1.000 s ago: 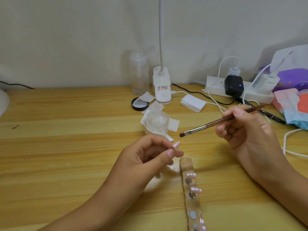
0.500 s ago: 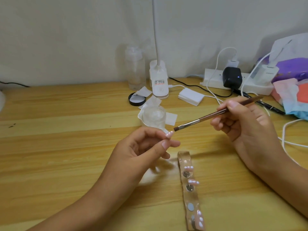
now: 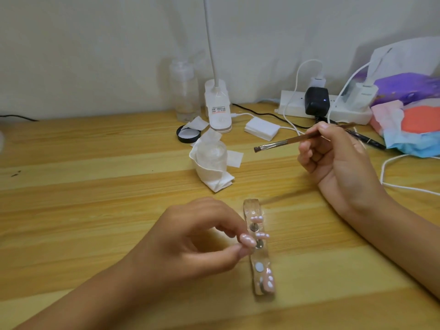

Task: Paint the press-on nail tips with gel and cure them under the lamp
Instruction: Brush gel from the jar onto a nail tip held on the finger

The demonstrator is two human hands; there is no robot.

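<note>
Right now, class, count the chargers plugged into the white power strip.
3: a white charger at the left of the power strip, a black adapter mid-strip, a second white charger at right. Bags may hide more.

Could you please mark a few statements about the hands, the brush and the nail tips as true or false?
1. The right hand holds the brush by its handle. True.
2. The left hand lies flat and empty. False: it pinches a pink nail tip right beside the clear holder strip.
3. The brush's bristles touch that nail tip. False: the brush is held well apart from it, up near the tissue-wrapped jar.
4. A black lid lies on the table beside the lamp base. True.
5. Other pink tips sit on the holder strip. True.
</note>
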